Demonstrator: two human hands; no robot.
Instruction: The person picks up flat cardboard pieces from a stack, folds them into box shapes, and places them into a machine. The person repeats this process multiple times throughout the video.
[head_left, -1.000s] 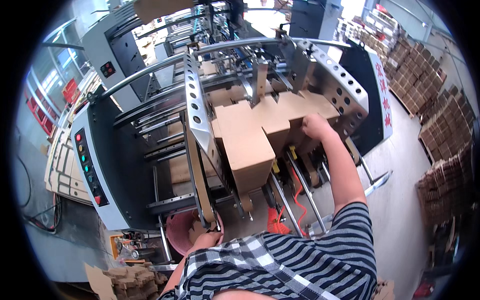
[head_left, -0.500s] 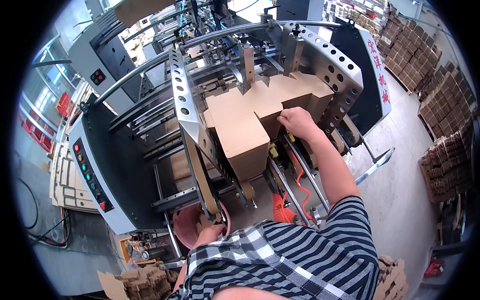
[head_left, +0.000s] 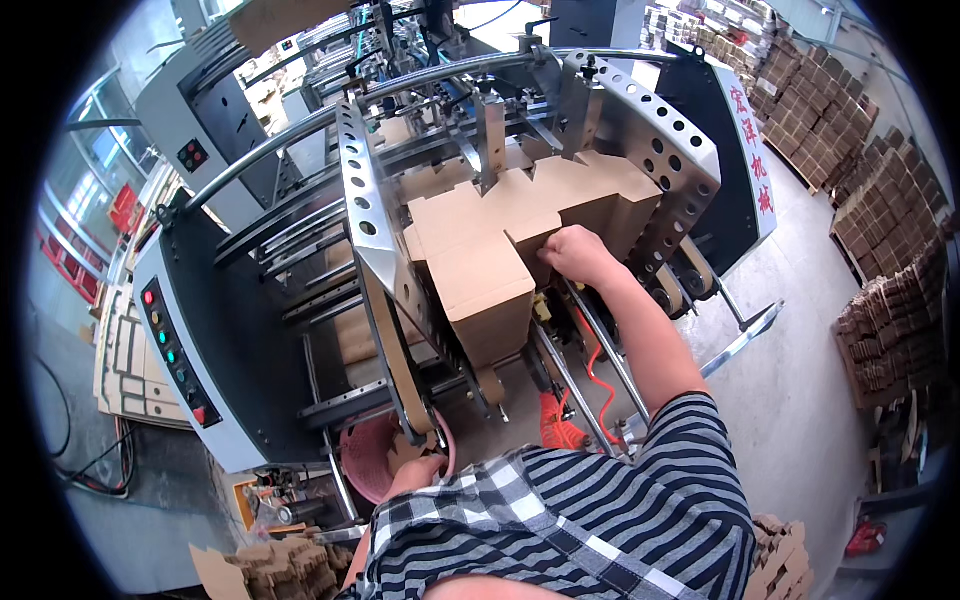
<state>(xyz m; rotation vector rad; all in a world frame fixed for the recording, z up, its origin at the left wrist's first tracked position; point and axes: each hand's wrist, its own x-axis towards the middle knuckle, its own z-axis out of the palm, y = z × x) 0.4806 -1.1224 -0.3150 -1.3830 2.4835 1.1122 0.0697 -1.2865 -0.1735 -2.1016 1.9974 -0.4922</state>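
A stack of flat brown cardboard blanks [head_left: 470, 250] with notched edges stands in the outfeed end of a machine. My right hand [head_left: 580, 255] is closed, its knuckles up, against the notch in the stack's near side; its fingertips are turned away, so what they hold, if anything, is hidden. Low at the left, my left hand [head_left: 418, 472] is by the rim of a pink plastic basket [head_left: 365, 462], its fingers curled together. I cannot make out anything in that hand. Cardboard scraps [head_left: 403, 450] show inside the basket.
Perforated metal guide plates [head_left: 362, 205] flank the stack. Metal rails [head_left: 568, 385] and a red air hose [head_left: 597, 375] run below it. A button panel [head_left: 172, 350] is on the left housing. Bundled cardboard [head_left: 890, 345] is piled at right; more cardboard [head_left: 285, 567] lies lower left.
My right hand has moved slightly left and down along the notch, still closed. The left hand stays by the basket. The whole view has shifted a little.
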